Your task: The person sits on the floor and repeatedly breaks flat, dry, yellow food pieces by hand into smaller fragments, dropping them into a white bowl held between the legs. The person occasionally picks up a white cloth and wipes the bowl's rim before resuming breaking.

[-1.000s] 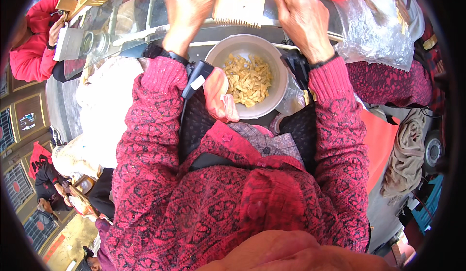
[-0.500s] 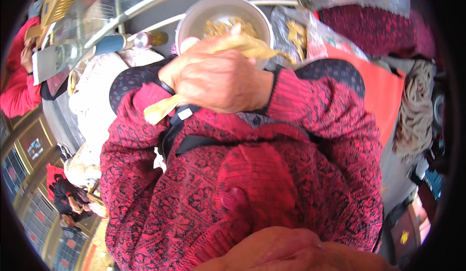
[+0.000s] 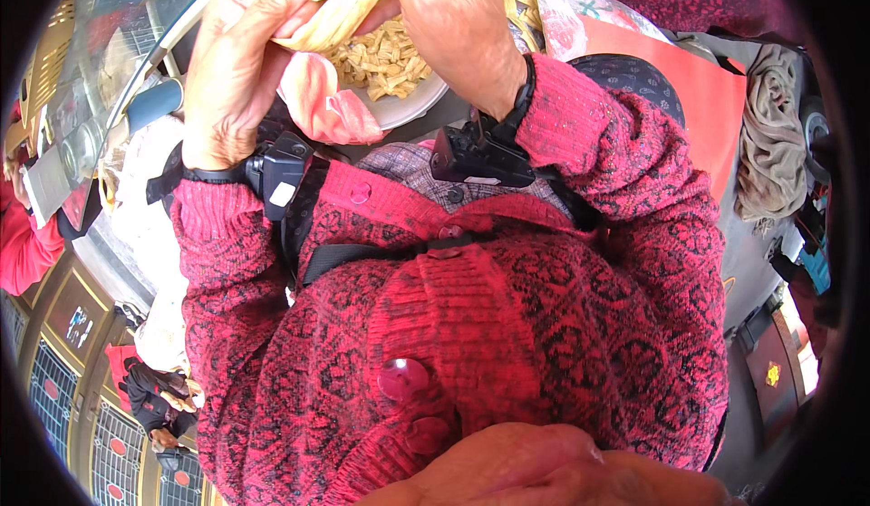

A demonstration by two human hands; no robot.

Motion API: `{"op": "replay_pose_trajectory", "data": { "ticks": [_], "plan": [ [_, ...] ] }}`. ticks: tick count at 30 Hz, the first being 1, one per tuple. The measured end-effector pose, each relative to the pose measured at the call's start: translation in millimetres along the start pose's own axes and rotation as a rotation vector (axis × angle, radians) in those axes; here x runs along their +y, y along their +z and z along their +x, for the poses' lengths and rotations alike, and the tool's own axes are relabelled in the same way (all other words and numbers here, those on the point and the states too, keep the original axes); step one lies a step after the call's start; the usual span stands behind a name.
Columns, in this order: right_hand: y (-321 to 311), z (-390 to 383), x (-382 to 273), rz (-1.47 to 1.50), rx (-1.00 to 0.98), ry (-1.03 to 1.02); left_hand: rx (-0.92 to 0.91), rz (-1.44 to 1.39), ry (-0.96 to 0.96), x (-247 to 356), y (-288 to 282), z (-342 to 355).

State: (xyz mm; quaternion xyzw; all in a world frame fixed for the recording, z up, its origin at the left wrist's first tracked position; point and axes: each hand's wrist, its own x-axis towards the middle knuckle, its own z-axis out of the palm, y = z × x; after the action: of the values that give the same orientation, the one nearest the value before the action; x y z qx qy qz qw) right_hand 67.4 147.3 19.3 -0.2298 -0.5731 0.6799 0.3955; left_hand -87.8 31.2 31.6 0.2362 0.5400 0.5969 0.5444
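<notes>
Near the top edge of the head view, both my hands grip a long, soft, yellow-tan strip (image 3: 340, 14); its exact kind is unclear. My left hand (image 3: 237, 67) has its fingers closed on one end. My right hand (image 3: 453, 26) pinches the other part, its fingertips partly cut off by the frame edge. Below the strip stands a white bowl (image 3: 424, 100) holding many short yellowish cut pieces (image 3: 385, 60). A pink, flap-like piece (image 3: 326, 103) hangs over the bowl's near rim beside my left hand; whether it belongs to the strip, I cannot tell.
A glass-topped table (image 3: 113, 30) curves along the upper left. To my right lie a red board (image 3: 693, 98), clear plastic bags (image 3: 589, 12) and a crumpled grey-brown cloth (image 3: 770, 134). White cloth (image 3: 149, 225) lies on my left. Another person's red sleeve (image 3: 32, 252) shows at the far left.
My hands have moved up and apart from their overlapping position near my lap. The strip is now stretched between them above the bowl, and the pink flap has come into view.
</notes>
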Motion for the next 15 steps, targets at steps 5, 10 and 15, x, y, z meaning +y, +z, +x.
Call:
{"op": "replay_pose_trajectory", "data": {
  "ticks": [5,10,15],
  "plan": [
    [-19.2,14.8,7.5,-0.022,-0.403,0.08,0.222,0.906,0.519,3.8,9.1,1.4],
    [-32.0,30.7,33.8,-0.463,-0.642,-0.6,0.153,1.439,0.858,1.0,21.3,0.1],
    [-31.2,22.1,24.7,-0.3,-0.628,-0.247,0.156,0.485,0.429,-9.9,22.1,-0.6]
  ]
}}
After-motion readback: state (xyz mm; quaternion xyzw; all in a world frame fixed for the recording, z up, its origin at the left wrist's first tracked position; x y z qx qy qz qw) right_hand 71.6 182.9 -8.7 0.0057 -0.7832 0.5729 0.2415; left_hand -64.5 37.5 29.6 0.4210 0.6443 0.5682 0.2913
